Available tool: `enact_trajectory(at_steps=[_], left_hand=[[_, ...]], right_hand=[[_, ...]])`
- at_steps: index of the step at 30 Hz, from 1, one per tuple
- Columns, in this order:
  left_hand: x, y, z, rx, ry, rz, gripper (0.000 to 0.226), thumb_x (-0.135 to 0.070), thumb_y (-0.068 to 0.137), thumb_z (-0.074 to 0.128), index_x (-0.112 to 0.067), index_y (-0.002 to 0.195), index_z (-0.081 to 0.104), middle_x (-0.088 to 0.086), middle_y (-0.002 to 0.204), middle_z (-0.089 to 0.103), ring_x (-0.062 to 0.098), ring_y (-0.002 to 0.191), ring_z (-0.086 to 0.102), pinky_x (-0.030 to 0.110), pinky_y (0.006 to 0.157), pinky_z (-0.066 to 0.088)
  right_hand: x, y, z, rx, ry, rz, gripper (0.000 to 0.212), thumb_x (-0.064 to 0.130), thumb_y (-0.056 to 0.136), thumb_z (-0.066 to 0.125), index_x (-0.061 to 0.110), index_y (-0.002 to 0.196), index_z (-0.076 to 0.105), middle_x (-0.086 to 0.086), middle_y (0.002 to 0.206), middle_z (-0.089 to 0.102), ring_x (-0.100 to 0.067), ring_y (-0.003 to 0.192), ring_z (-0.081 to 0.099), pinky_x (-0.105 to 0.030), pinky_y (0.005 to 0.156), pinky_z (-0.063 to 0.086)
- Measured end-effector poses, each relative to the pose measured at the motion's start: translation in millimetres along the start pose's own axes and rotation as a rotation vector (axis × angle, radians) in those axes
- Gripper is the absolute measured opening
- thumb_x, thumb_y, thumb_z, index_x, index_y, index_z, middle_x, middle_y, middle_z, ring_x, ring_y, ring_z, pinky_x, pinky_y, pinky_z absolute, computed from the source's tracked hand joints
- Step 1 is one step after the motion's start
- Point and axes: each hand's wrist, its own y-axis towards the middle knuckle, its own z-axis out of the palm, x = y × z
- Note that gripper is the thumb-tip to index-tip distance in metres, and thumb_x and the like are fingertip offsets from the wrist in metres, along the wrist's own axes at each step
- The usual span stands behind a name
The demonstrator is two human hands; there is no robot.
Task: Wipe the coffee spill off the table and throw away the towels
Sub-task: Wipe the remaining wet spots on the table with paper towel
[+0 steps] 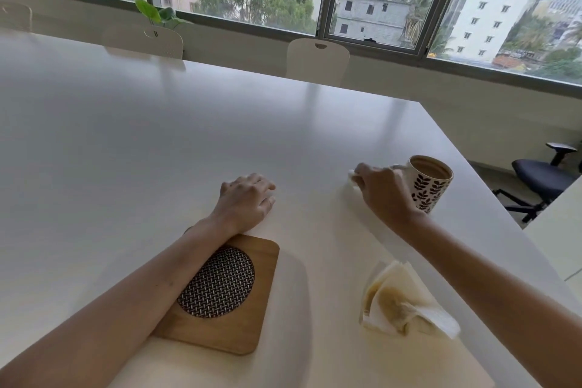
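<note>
Gripping a paper towel (352,178), right hand (379,190) beside mug (430,183).

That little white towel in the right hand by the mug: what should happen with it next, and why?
Probably carry the small towel back to the stained towels lying near the table edge. The right hand pinches it beside the mug, and no spill shows there.

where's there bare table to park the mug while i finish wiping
Widest bare stretch: the table beyond the left hand, toward the chairs. Crowded near edge: coaster, stained towels, right hand beside the mug.
</note>
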Motion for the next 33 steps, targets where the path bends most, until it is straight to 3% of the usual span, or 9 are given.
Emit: enact_trajectory(at_steps=[2,5,7,9,13,20,24,28,33], left_hand=[[0,0,1,0.026,0.013,0.0,0.032,-0.037,0.095,0.044,-0.026,0.121,0.058,-0.005,0.131,0.052,0.019,0.119,0.05,0.036,0.09,0.027],[-1,0,0,0.05,-0.009,-0.017,0.031,-0.037,0.096,0.042,-0.027,0.121,0.057,-0.007,0.131,0.049,0.018,0.121,0.048,0.036,0.092,0.022],[-1,0,0,0.059,-0.014,-0.023,0.03,-0.037,0.096,0.042,-0.027,0.12,0.057,-0.006,0.13,0.049,0.018,0.121,0.049,0.036,0.091,0.021],[-2,1,0,0.066,-0.008,-0.022,0.03,-0.036,0.096,0.042,-0.027,0.12,0.057,-0.006,0.13,0.048,0.019,0.121,0.049,0.035,0.09,0.021],[-3,1,1,0.082,-0.004,-0.016,0.031,-0.035,0.096,0.041,-0.026,0.122,0.055,-0.004,0.131,0.047,0.019,0.121,0.049,0.037,0.092,0.023],[-1,1,2,0.105,0.002,-0.008,0.03,-0.034,0.096,0.04,-0.025,0.122,0.053,-0.002,0.132,0.046,0.02,0.121,0.049,0.038,0.096,0.025],[0,1,2,0.116,0.012,-0.004,0.03,-0.035,0.096,0.038,-0.027,0.122,0.052,-0.003,0.132,0.045,0.019,0.122,0.047,0.037,0.095,0.024],[-1,1,3,0.109,0.016,-0.01,0.032,-0.035,0.096,0.039,-0.026,0.124,0.052,-0.003,0.134,0.045,0.02,0.123,0.048,0.038,0.097,0.024],[-1,1,3,0.104,0.009,-0.011,0.031,-0.034,0.096,0.039,-0.025,0.123,0.053,-0.003,0.134,0.045,0.02,0.122,0.047,0.038,0.1,0.023]], right_hand=[[5,2,13,0.223,0.057,0.184,0.003,0.011,0.09,0.046,0.009,0.091,0.044,-0.021,0.074,0.064,-0.034,0.063,0.061,-0.035,0.055,0.046],[5,4,22,0.45,0.155,0.368,0.028,0.004,0.087,0.035,0.009,0.114,0.04,-0.025,0.102,0.06,-0.032,0.081,0.053,-0.036,0.069,0.042],[6,2,21,0.468,0.193,0.259,0.054,-0.002,0.085,0.034,0.014,0.137,0.037,-0.02,0.131,0.052,-0.032,0.113,0.05,-0.036,0.093,0.04],[10,-5,16,0.522,0.227,0.124,0.061,-0.005,0.086,0.035,0.017,0.142,0.035,-0.008,0.15,0.035,-0.022,0.139,0.029,-0.028,0.113,0.018],[22,-30,8,0.636,0.353,-0.114,0.062,-0.007,0.088,0.036,0.028,0.139,0.04,0.008,0.151,0.026,-0.007,0.141,0.017,-0.027,0.118,0.002],[6,-55,-33,0.726,0.42,-0.271,0.063,-0.014,0.085,0.039,0.029,0.13,0.051,0.015,0.141,0.038,0.004,0.13,0.032,-0.01,0.11,0.019],[-15,-26,-26,0.727,0.077,-0.167,0.062,-0.007,0.09,0.035,0.035,0.135,0.044,0.01,0.146,0.04,-0.013,0.126,0.048,-0.025,0.104,0.035],[-8,8,-6,0.741,-0.151,-0.043,0.041,0.003,0.089,0.039,0.009,0.129,0.048,-0.011,0.129,0.054,-0.028,0.113,0.052,-0.029,0.084,0.038],[5,37,16,0.693,-0.117,-0.045,0.035,0.003,0.082,0.042,0.011,0.116,0.049,-0.013,0.113,0.058,-0.033,0.106,0.055,-0.031,0.075,0.039]])
